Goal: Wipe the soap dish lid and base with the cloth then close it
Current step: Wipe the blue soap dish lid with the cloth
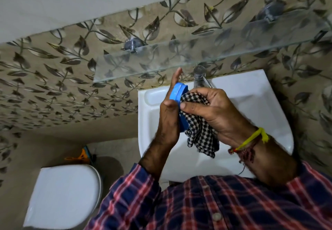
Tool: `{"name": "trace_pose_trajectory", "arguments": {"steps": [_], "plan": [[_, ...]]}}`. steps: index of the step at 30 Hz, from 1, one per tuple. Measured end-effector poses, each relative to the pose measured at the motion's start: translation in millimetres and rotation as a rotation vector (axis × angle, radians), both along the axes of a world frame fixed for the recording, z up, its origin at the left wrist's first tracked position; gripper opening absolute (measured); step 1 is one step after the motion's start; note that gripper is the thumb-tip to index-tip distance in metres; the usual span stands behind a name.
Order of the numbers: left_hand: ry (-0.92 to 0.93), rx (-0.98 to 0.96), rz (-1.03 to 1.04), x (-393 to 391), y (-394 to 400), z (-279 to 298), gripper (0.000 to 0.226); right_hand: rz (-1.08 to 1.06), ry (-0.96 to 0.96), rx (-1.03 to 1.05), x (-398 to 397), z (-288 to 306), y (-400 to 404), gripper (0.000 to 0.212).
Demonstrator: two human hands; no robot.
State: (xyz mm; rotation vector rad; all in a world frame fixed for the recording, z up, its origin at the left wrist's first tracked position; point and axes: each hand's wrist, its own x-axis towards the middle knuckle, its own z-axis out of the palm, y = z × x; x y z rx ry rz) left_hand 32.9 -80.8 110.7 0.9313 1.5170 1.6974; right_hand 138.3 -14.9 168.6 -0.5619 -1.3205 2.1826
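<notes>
A blue plastic soap dish piece (177,93) stands on edge above the white washbasin (251,93); whether it is the lid or the base I cannot tell. My left hand (169,114) holds it from the left, thumb curled over its rim and fingertips reaching up behind it. My right hand (213,111) grips a black-and-white checked cloth (201,136) and presses it into the open side of the blue piece. The loose end of the cloth hangs down over the basin. No second blue piece shows.
A chrome tap (200,77) rises just behind my hands. A glass shelf (179,59) juts from the leaf-patterned tiled wall above the basin. A white toilet with its lid down (66,195) stands lower left, an orange brush (83,155) behind it.
</notes>
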Motion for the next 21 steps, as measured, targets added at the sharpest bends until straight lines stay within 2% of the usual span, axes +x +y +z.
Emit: {"name": "trace_pose_trajectory", "arguments": {"steps": [4, 11, 14, 18, 21], "plan": [[-0.025, 0.028, -0.076, -1.5, 4.0, -4.0, 0.089, -0.019, -0.008, -0.041, -0.2, 1.1, 5.5, 0.009], [0.014, 0.032, -0.059, -0.2, 1.4, -8.1, 0.084, -0.02, 0.012, -0.287, -1.4, -2.1, 1.2, 0.022], [-0.036, 0.028, -0.06, -1.8, 3.7, -1.1, 0.092, -0.027, -0.026, -0.16, 2.2, -4.8, -3.7, 0.015], [-0.141, 0.058, -0.086, -7.8, 0.7, 6.4, 0.1, 0.003, -0.108, 0.058, 5.3, -3.8, -8.9, 0.017], [-0.187, 0.045, -0.096, 3.1, -4.8, 11.5, 0.105, 0.03, -0.159, 0.132, 3.7, -0.4, -3.4, 0.017]]}}
